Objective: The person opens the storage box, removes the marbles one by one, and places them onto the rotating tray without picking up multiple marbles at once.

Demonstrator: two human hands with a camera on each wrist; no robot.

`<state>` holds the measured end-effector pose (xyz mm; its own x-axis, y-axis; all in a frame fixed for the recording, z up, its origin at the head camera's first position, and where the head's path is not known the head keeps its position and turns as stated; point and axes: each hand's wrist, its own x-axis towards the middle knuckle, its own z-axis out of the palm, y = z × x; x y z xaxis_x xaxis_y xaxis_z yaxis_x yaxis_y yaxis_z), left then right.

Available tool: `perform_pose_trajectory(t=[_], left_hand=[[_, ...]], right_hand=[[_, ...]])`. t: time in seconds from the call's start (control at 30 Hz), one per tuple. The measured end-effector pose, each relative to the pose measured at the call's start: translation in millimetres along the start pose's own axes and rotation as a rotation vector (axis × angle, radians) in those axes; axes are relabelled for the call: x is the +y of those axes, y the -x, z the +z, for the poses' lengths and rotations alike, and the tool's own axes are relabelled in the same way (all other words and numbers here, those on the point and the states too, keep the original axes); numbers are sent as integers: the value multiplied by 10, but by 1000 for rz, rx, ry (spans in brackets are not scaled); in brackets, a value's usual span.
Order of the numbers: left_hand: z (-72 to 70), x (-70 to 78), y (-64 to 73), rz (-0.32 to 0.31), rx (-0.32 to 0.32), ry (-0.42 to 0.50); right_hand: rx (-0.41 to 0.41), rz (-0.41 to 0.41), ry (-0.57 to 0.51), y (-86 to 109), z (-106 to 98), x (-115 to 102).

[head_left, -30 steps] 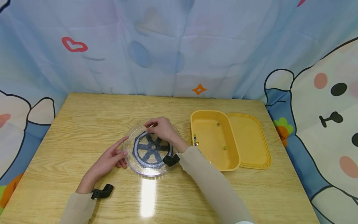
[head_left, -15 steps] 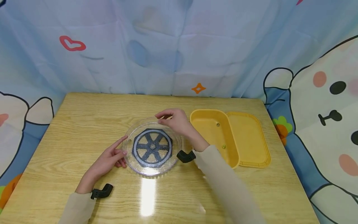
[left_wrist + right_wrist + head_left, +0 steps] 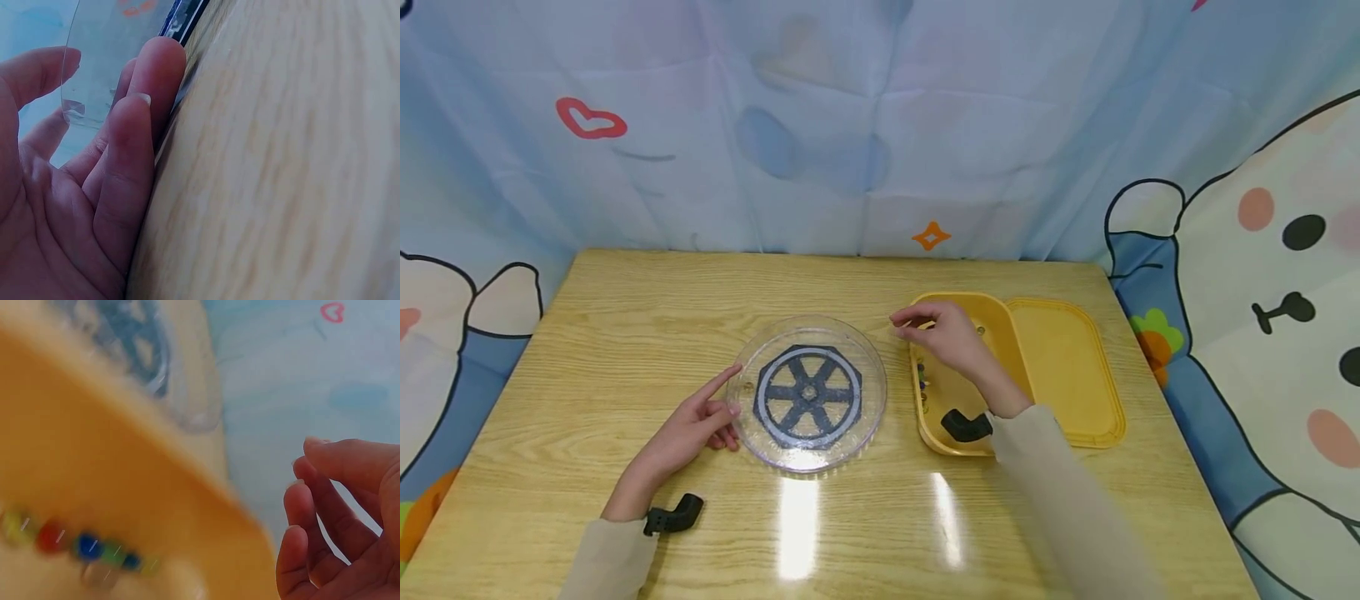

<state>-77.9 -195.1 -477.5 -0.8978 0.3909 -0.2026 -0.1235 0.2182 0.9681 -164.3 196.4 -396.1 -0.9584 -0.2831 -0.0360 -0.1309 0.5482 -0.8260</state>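
A clear round plate (image 3: 868,371) lies on the wooden table, showing a dark blue pattern like a spoked wheel. At its left rim is my left hand (image 3: 688,429), index finger straight and touching the rim, thumb close beside it. In the left wrist view the clear rim (image 3: 74,109) passes between the fingers. A small glass marble (image 3: 747,387) rests inside the plate near that side. My right hand (image 3: 951,337) hovers over the left side of a yellow box (image 3: 925,425). Its fingers are loosely curled, thumb near the fingertips, with nothing visible between them.
Several coloured marbles, among them a red marble (image 3: 51,536) and a blue marble (image 3: 89,546), line the box's inner left wall. A yellow lid (image 3: 1075,375) lies at the box's right. Behind the table (image 3: 647,333) hangs a printed curtain (image 3: 820,167).
My right hand has moved right, from above the plate to above the yellow box. The marble in the plate has shifted to the left rim. My left hand has stayed put.
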Motion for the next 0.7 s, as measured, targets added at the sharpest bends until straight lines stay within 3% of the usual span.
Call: perform_pose_trajectory(t=[0.33, 0.7], left_hand=[[1, -12, -1, 7, -5, 5], [0, -25, -7, 17, -2, 10]], right_hand=[[26, 58, -31, 82, -153, 413], [-98, 142, 132, 23, -165, 588]])
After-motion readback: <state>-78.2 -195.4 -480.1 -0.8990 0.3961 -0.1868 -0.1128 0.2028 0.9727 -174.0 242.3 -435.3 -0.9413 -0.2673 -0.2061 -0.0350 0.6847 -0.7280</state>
